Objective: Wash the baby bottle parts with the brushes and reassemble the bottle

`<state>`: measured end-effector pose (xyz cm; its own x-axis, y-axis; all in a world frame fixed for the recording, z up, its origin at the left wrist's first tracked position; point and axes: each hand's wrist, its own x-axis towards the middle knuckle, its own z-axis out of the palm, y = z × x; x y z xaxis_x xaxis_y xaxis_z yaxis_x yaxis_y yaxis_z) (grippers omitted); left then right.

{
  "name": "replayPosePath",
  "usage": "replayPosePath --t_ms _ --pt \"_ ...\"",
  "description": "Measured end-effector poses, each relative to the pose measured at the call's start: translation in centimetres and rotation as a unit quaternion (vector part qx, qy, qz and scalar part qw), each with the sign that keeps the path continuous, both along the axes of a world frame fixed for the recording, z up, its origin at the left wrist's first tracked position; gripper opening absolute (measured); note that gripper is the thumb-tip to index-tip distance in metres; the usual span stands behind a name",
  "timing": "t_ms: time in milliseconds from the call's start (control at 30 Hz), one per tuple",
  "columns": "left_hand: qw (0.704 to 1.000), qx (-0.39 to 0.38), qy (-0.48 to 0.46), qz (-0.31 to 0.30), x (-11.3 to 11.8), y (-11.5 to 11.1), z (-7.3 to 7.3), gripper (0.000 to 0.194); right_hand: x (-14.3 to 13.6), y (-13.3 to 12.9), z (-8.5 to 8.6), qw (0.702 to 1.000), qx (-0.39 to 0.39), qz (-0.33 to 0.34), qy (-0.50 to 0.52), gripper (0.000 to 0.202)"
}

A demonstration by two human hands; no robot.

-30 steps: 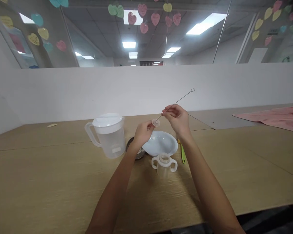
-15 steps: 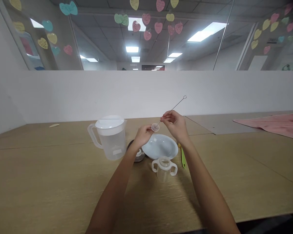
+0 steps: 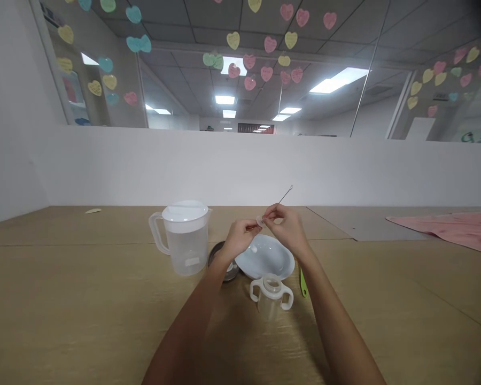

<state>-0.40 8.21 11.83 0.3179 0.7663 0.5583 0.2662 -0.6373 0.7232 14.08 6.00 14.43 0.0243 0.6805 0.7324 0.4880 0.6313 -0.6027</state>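
Observation:
Over a white bowl (image 3: 272, 260), my left hand (image 3: 239, 238) pinches a small round translucent piece (image 3: 260, 221), perhaps a bottle nipple. My right hand (image 3: 287, 227) is closed on a thin wire brush (image 3: 286, 193). Its looped end sticks up behind the fingers, while the other end points at the translucent piece and is mostly hidden. In front of the bowl stands a clear baby bottle (image 3: 270, 307) with two white handles and no lid on. A dark round dish (image 3: 231, 275) lies partly under my left forearm.
A lidded translucent jug (image 3: 188, 248) with a handle stands left of the bowl. Beside my right forearm lies a green handle (image 3: 303, 283), its upper end hidden. Pink cloth (image 3: 460, 229) is spread at the far right, near a grey sheet (image 3: 344, 222). A white wall closes off the back.
The brush has slid down toward the left hand, so less of its wire shows above my right fingers. The round piece has turned from facing me to side-on. The view has tilted up.

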Motion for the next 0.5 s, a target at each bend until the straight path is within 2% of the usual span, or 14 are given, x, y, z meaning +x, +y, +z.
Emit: replayPosePath --t_ms 133,233,300,400,500 --pt "0.998 0.047 0.018 0.036 0.6 -0.4 0.1 0.024 0.2 -0.2 0.4 1.0 -0.011 0.019 0.005 0.013" --pt "0.996 0.074 0.031 0.05 0.7 -0.5 0.0 0.022 1.0 -1.7 1.6 0.996 0.008 0.029 0.083 0.03" --pt "0.996 0.073 0.042 0.042 0.8 -0.5 -0.1 0.021 1.6 -3.3 2.5 0.991 0.04 0.008 0.128 0.038" --pt "0.997 0.062 0.05 0.016 0.8 -0.7 -0.1 0.021 2.1 -5.2 3.2 0.989 0.094 -0.097 0.066 0.053" --pt "0.998 0.055 0.042 -0.007 1.0 -0.9 -0.2 0.02 2.5 -5.5 3.3 0.969 0.12 -0.214 -0.039 0.059"
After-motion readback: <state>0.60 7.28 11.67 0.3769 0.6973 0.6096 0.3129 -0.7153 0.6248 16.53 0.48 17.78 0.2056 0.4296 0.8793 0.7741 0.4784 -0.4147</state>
